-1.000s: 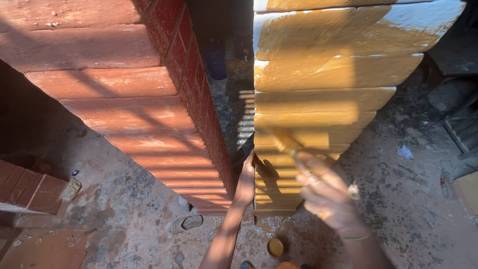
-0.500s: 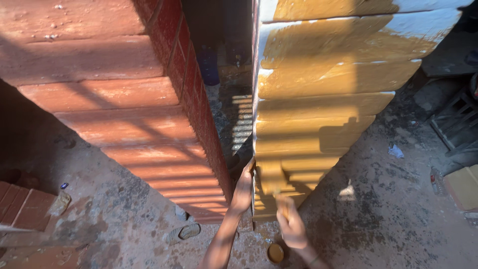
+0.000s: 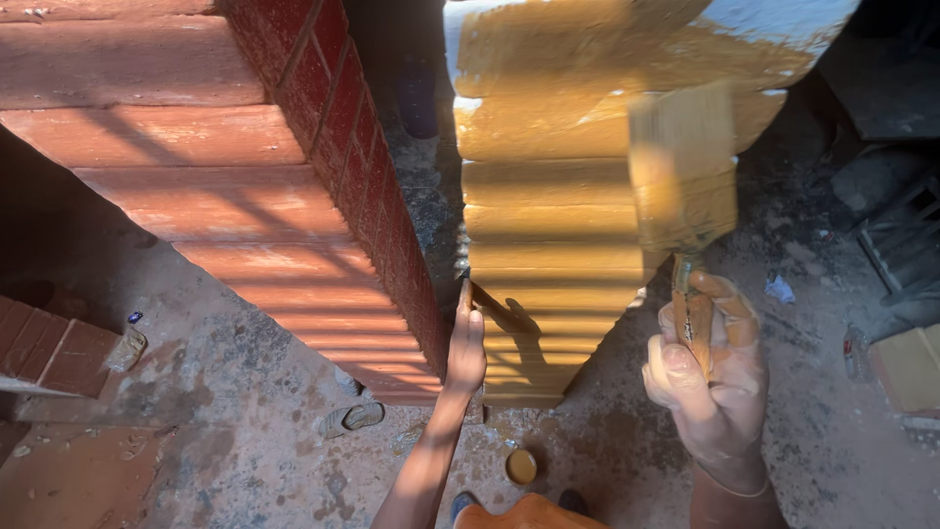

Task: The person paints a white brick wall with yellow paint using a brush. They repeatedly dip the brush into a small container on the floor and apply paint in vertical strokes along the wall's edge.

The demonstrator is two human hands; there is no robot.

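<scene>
In right hand (image 3: 713, 382), fist closed round handle of loaded paintbrush (image 3: 683, 171), raised before yellow-painted block stack (image 3: 548, 225). Left hand (image 3: 466, 343) flat, fingers straight, against stack's edge (holding nothing). Risk: drips onto wrist, smear onto red brick stack (image 3: 245, 196) alongside, paint tin (image 3: 521, 466) kicked underfoot.

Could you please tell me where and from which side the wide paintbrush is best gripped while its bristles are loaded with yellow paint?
Probably by the narrow handle below the ferrule, from underneath, as the right hand does now. The paintbrush stands bristles-up, wet with paint, so only the handle is clean and slim enough to wrap the fingers around.
</scene>
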